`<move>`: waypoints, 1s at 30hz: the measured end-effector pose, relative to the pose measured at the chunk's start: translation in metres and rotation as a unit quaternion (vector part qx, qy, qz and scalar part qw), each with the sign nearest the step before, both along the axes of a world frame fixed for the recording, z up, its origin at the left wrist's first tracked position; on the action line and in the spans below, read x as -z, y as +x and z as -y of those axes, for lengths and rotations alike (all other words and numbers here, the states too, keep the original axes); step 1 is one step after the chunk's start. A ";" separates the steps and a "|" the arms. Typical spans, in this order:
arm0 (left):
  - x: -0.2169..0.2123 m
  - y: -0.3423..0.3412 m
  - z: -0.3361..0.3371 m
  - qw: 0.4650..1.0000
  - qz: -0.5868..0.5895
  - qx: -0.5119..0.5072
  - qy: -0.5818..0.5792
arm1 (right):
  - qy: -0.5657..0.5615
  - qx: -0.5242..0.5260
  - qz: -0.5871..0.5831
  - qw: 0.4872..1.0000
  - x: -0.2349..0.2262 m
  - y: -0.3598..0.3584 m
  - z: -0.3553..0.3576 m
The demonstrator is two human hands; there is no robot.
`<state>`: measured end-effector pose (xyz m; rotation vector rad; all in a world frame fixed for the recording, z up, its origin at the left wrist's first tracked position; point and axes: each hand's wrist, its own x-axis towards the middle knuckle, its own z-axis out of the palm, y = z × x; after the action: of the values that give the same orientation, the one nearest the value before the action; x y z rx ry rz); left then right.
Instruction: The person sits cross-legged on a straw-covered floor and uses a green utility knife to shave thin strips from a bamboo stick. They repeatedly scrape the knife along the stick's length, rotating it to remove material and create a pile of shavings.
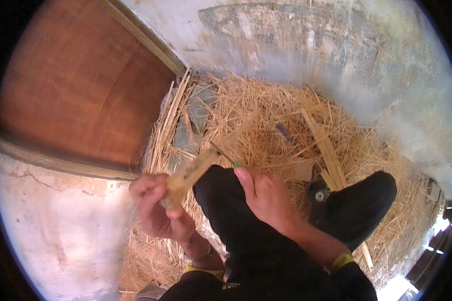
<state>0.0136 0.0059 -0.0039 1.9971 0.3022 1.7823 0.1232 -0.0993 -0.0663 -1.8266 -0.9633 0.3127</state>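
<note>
My left hand [160, 210] is closed around the near end of a flat, pale strip that looks like split bamboo [198, 166]. The strip slants up and away to the right, and its far end is blurred. My right hand [270, 195] grips a knife with a green handle [236, 164], most of the handle hidden in the fist. Its thin dark blade [222, 152] points up and left, meeting or crossing the strip about midway; whether it cuts in I cannot tell. Both hands are above my dark-trousered legs [241, 215].
Straw-like shavings [266, 100] cover the ground. Wider pale slats [326, 150] lie on them beside a small dark block [285, 133]. Long thin strips [164, 125] lean by a brown wooden door [85, 85] at the left. A stained whitewashed wall [326, 45] stands behind.
</note>
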 end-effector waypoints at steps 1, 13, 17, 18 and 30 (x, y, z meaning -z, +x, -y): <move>0.000 0.001 -0.002 1.000 -0.014 -0.015 -0.001 | 0.005 -0.019 -0.016 1.000 -0.007 -0.005 0.001; -0.025 -0.018 0.017 0.995 -0.027 -0.065 0.073 | 0.036 -0.118 -0.087 0.989 -0.041 -0.023 0.026; -0.008 -0.007 0.012 0.997 -0.016 -0.073 0.028 | -0.012 -0.117 -0.074 0.990 -0.055 -0.009 0.024; -0.007 -0.006 0.013 0.997 -0.016 -0.062 0.037 | -0.018 -0.134 -0.068 0.989 -0.058 -0.006 0.024; 0.003 -0.003 -0.006 0.998 -0.042 -0.037 0.012 | -0.090 -0.104 0.003 0.991 -0.032 0.005 0.005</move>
<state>0.0106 0.0119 -0.0073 2.1068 0.3873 1.7568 0.1282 -0.1042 -0.0338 -1.8927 -1.1627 0.5385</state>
